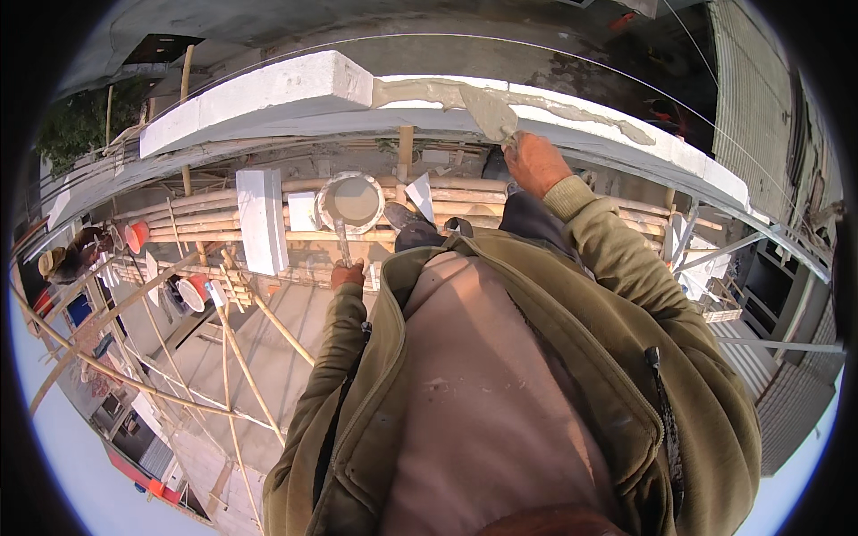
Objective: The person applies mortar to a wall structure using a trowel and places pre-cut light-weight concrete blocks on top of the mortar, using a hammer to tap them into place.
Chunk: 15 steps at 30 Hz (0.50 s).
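Observation:
My right hand [536,163] grips the handle of a pointed trowel [490,113], whose blade lies on grey mortar [581,114] spread along the top of a white block wall [697,163]. Left of the blade, a raised white block [304,79] sits on the same wall. Lower and to the left, my left hand [349,274] is closed round a pale, mortar-smeared handle [343,243]. That handle reaches up to the rim of a round bucket [353,202] holding grey mortar. Whether the handle is joined to the bucket or only rests there, I cannot tell.
Bamboo poles [313,234] form the scaffold platform under my feet. White blocks [261,221] stand on it left of the bucket. Another person [82,255] is at the far left, near a red bucket [136,236]. A thin string line [500,37] runs beyond the wall.

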Tool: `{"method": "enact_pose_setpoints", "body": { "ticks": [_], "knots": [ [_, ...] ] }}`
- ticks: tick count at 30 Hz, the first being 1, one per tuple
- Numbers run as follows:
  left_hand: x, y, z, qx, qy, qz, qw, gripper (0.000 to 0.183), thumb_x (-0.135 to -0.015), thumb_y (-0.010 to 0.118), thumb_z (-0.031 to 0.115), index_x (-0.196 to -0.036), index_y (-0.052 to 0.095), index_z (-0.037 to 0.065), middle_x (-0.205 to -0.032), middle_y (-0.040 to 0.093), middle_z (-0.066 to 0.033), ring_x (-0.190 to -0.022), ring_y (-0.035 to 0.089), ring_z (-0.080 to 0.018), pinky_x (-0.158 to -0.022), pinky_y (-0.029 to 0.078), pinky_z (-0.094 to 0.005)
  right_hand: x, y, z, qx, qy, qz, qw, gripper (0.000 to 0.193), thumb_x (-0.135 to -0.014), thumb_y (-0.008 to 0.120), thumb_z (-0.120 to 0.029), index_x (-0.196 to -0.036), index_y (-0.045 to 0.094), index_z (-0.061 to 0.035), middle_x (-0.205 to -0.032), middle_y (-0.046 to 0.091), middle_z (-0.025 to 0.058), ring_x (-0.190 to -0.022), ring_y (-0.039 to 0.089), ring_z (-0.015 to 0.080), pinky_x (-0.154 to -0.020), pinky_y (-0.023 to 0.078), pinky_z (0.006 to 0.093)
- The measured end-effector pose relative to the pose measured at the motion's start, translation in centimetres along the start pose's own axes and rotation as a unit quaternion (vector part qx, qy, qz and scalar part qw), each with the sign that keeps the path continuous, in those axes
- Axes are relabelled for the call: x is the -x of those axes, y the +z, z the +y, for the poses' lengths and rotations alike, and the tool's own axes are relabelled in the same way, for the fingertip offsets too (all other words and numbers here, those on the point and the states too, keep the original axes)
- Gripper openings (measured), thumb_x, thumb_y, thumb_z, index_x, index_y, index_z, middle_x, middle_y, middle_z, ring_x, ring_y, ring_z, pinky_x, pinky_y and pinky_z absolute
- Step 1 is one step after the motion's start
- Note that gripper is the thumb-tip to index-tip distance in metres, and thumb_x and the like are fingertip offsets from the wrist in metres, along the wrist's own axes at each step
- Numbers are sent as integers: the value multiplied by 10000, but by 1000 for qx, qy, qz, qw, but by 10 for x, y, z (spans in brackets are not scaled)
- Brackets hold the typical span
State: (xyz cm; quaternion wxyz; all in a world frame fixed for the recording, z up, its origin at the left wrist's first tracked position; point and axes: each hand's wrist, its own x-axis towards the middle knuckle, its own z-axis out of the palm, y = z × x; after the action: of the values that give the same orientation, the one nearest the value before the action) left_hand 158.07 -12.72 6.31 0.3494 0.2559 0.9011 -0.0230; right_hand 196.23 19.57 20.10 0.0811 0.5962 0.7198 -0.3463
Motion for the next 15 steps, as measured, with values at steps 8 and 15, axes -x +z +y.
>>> {"method": "enact_pose_setpoints", "body": {
  "ticks": [8, 15],
  "knots": [
    [-54, 54, -94, -59, -67, 17, 996, 627, -812, 785, 538, -1021, 704, -48, -910, 738, -272, -921, 730, -411, -828, 571, -468, 62, -38, 95, -3, 102, 66, 993, 376, -980, 565, -308, -1071, 655, 45, -993, 701, 323, -984, 671, 505, -913, 535, 564],
    [-91, 87, -77, -142, 20, 18, 990, 663, -785, 792, 571, -991, 723, -56, -964, 734, -287, -966, 713, -431, -856, 558, -476, 102, -56, 215, 29, 213, 145, 966, 349, -975, 565, -300, -1026, 666, 30, -996, 696, 330, -980, 674, 498, -883, 545, 570]
  ]
}}
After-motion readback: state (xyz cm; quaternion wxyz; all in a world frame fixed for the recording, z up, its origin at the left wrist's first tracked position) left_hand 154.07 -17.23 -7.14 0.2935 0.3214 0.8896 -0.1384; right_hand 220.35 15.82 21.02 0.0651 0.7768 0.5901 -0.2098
